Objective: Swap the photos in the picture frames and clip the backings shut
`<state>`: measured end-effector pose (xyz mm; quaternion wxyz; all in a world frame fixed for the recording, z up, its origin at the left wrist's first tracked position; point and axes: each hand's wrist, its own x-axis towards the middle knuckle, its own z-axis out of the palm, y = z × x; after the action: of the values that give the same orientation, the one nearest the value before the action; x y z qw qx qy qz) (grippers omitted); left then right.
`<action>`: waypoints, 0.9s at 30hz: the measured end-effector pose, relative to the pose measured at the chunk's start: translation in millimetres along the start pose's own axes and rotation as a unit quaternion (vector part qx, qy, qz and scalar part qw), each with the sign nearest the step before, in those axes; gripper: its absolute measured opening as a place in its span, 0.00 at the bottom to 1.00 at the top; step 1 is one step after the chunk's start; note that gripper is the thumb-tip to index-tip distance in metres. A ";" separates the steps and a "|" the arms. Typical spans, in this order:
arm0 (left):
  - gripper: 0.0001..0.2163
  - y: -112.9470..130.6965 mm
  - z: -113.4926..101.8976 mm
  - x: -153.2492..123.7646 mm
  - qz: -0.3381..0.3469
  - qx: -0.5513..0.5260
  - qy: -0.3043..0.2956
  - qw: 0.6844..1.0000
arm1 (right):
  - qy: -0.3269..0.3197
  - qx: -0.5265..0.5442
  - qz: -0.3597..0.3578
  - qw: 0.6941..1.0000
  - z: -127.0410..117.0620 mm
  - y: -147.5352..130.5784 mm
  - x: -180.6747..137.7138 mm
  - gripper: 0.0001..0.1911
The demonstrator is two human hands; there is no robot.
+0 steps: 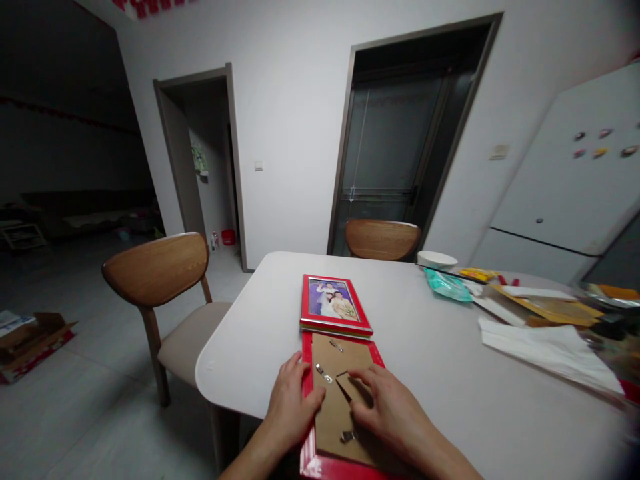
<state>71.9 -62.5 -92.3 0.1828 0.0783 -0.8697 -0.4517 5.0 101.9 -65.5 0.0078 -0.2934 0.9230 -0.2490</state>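
Red frame [334,410] lies face-down under left hand [293,400] and right hand [395,413], both pressing flat, unclenched.

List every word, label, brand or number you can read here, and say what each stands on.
Nothing can be read for certain.
Red paper decoration on the wall: cut off, unreadable.
Teal packet and yellow packet: print too blurred.
Fridge magnets: too small.
Cardboard backing of the red frame: no print visible.
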 end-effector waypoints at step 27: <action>0.13 -69.3 -84.0 13.0 -0.135 -0.083 0.090 0.983 | 0.039 -0.040 0.120 0.991 0.7 54.3 1.3 0.27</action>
<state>90.6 -170.2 -101.4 0.2032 0.2195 -0.7907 -0.5342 -25.1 139.1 -91.1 -0.0096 -0.1710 0.9602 -0.2207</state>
